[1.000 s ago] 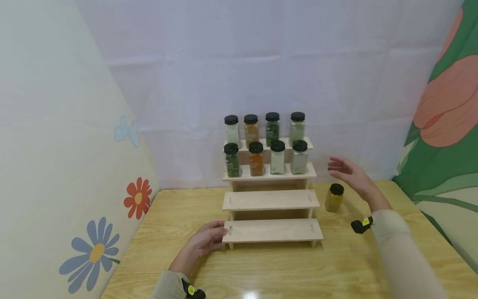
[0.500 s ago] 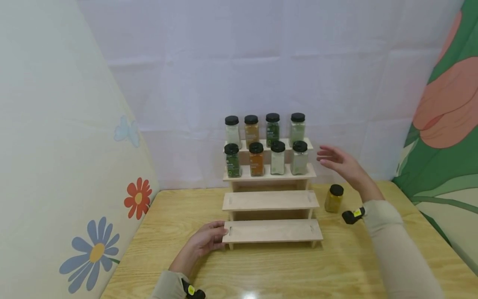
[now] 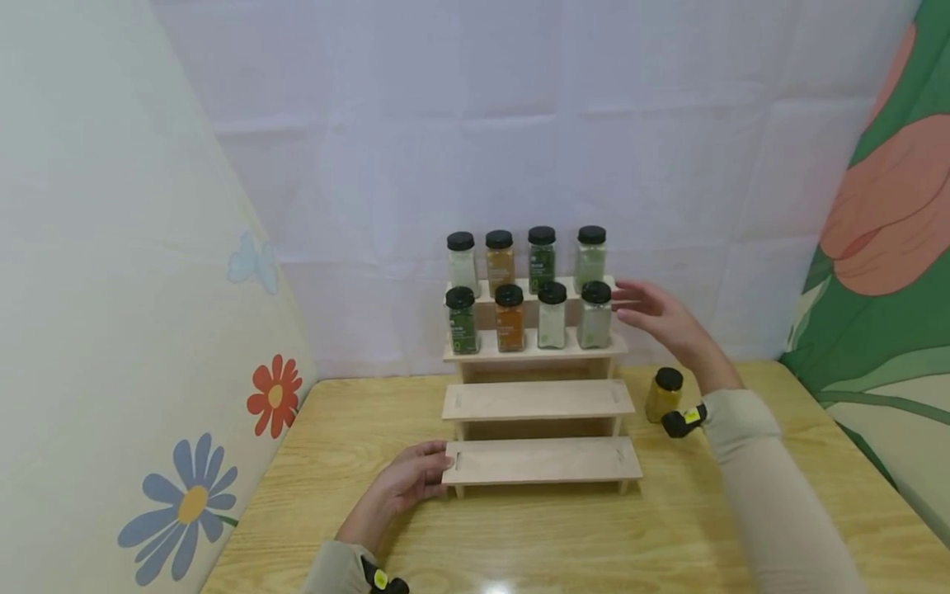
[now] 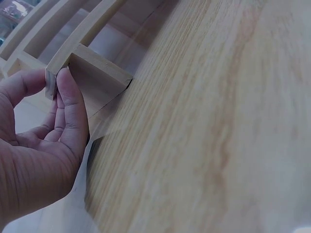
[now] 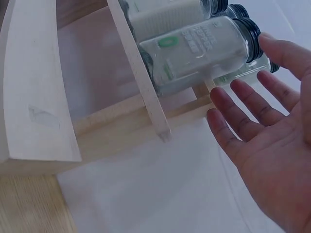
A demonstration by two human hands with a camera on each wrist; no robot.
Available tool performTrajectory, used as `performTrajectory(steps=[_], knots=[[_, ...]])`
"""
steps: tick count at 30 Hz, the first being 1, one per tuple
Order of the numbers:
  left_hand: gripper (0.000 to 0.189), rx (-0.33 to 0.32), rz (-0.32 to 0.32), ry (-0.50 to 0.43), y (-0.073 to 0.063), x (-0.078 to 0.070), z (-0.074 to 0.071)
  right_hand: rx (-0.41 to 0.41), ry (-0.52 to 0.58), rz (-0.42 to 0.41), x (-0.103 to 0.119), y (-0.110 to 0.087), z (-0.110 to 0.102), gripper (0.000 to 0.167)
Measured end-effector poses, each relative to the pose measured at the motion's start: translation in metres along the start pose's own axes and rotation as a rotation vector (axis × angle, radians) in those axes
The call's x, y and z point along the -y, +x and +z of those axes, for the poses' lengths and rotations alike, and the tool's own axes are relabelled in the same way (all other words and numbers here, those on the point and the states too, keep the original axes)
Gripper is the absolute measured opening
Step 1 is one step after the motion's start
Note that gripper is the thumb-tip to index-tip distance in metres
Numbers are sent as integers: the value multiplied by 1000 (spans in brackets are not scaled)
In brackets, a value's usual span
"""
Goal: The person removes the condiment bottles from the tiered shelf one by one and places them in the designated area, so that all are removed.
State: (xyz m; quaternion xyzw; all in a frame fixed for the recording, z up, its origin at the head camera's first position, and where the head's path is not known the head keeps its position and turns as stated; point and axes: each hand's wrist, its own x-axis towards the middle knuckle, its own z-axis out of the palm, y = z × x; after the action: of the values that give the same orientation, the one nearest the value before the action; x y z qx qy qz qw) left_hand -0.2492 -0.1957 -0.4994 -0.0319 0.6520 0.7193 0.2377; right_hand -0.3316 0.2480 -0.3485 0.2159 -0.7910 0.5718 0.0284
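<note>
A pale wooden four-tier rack stands on the table. My left hand pinches the left end of its lowest shelf; in the left wrist view thumb and fingertips close on that board edge. At the rack's right side is my right hand, fingers parted and empty, beside the jar of pale powder at the right end of the second shelf from the top. The right wrist view has the thumb right at the black lid of this jar, other fingers lower down.
Several black-lidded spice jars fill the upper two tiers; the lower two bear none. A jar of yellow spice stands on the table right of the rack, below the right forearm. White cloth hangs behind.
My right hand has moved left from above the yellow jar to the end jar on the second shelf from the top. The left hand has stayed on the rack.
</note>
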Motion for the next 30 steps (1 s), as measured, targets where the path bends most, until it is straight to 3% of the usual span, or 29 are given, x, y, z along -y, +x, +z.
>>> performTrajectory(steps=[10, 30], knots=[[60, 22, 14, -4, -1, 1, -1, 8, 52, -6, 4, 9, 8, 57], [59, 2, 6, -11, 1, 2, -1, 13, 94, 24, 4, 22, 21, 60]])
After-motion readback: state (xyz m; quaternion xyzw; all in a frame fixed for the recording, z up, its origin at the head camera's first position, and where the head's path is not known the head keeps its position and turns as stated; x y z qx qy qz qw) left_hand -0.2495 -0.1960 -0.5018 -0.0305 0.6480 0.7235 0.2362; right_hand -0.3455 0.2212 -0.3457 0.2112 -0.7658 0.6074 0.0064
